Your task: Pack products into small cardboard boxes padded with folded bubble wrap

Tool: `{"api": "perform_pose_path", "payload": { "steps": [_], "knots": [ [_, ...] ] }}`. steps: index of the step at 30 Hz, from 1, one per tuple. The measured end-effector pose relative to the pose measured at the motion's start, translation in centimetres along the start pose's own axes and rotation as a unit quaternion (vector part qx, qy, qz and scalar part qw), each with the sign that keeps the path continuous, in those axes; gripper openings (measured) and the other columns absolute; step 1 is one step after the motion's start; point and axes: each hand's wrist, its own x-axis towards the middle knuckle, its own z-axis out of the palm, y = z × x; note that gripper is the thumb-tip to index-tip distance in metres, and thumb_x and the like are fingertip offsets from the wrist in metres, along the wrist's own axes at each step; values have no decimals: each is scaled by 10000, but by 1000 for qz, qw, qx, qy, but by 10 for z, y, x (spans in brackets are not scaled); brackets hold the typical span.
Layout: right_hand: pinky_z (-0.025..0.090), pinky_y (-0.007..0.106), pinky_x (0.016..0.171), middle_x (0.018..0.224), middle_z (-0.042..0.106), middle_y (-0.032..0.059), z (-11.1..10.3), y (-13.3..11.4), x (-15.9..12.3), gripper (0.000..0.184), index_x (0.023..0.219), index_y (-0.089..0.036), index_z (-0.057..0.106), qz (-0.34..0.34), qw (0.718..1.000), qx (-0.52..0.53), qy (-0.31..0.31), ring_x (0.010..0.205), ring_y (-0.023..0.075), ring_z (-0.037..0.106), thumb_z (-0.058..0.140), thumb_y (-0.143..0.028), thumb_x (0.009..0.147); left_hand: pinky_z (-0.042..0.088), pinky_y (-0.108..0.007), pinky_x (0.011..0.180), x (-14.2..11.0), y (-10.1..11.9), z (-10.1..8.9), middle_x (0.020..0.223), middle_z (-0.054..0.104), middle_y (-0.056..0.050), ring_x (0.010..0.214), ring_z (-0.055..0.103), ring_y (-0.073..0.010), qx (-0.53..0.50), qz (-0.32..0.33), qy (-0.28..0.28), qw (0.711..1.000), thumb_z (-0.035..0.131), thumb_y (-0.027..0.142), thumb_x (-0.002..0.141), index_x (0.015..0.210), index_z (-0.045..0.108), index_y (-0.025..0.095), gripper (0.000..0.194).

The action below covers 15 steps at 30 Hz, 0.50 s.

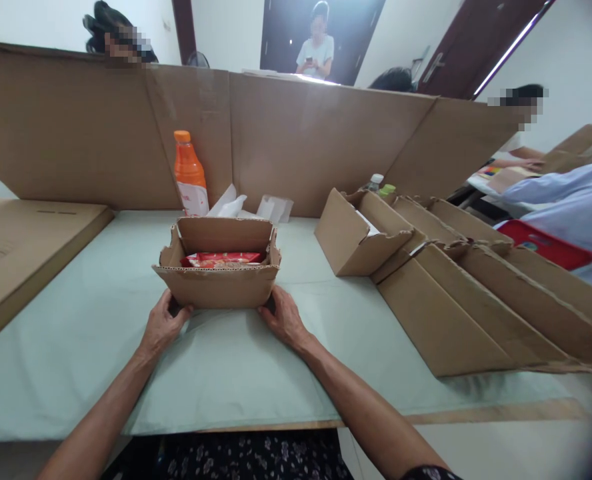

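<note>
A small open cardboard box (221,288) stands on the pale green cloth in front of me. Inside it lies a red packet (226,259), partly hidden by the front wall. My left hand (165,321) grips the lower left corner of the box, thumb toward the front. At the lower right corner, my right hand (285,316) holds it the same way. The fingertips of both hands are hidden behind the box sides.
Behind the box stand an orange bottle (191,175) and white plastic wrappers (229,203). Several open cardboard boxes (451,313) fill the right side. A flat carton (36,243) lies at left. A cardboard screen (301,140) borders the back; people are beyond it.
</note>
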Motion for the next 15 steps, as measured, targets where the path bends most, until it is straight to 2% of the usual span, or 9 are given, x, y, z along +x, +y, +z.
{"api": "perform_pose_path", "payload": {
  "steps": [6,15],
  "knots": [
    [464,466,1003,1281,646,132,0,0,0,561,1346,-193,502,8,1000,-2,-5,1160,311,593,600,-209,794,493,-316,742,0,-2,-1,879,628,-21,832,596,-216,-7,-6,-5,1000,650,427,691,1010,561,196,405],
    [488,450,954,1200,675,122,-3,-4,1,525,1316,-201,521,-2,1000,4,-5,1098,302,616,591,-191,796,504,-323,769,0,-3,-1,910,646,-30,872,624,-231,-4,-7,-1,1000,646,415,693,1044,568,185,427]
  ]
}}
